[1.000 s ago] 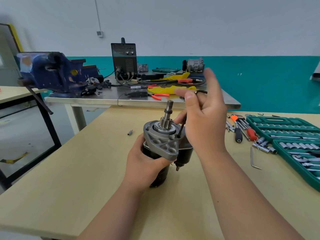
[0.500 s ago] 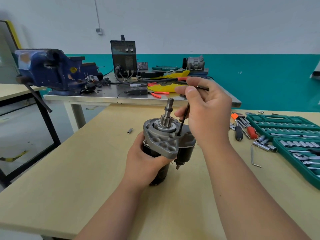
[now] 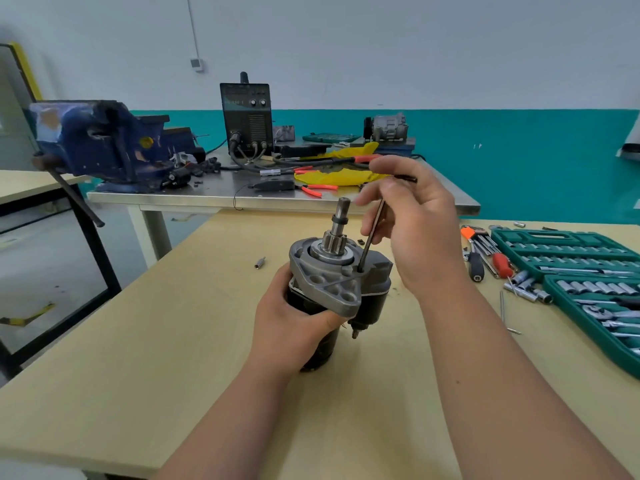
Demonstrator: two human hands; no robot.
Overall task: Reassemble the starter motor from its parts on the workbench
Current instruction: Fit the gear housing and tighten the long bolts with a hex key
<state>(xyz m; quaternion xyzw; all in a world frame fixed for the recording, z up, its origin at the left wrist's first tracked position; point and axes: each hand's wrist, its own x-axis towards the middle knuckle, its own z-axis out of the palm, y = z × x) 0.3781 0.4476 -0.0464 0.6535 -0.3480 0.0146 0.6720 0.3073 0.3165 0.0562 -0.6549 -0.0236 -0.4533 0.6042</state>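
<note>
The starter motor (image 3: 337, 285) stands upright on the wooden workbench (image 3: 145, 358), grey nose housing and pinion shaft on top, black body below. My left hand (image 3: 294, 323) grips the black body from the left. My right hand (image 3: 415, 223) pinches a black L-shaped hex key (image 3: 371, 237) near its bend. The key's long leg runs down and its tip sits in a bolt hole on the grey housing, right of the shaft.
A small loose bit (image 3: 259, 262) lies left of the motor. At the right are a hex key set (image 3: 479, 237), screwdrivers (image 3: 498, 263), a loose hex key (image 3: 504, 310) and green socket cases (image 3: 568, 258). Behind stands a metal table (image 3: 207, 199) with a blue vise (image 3: 100, 143) and a welder box (image 3: 246, 116).
My right hand's fingers closed round the hex key and turned it; the key's short leg swung round. My left hand and the motor stayed where they were.
</note>
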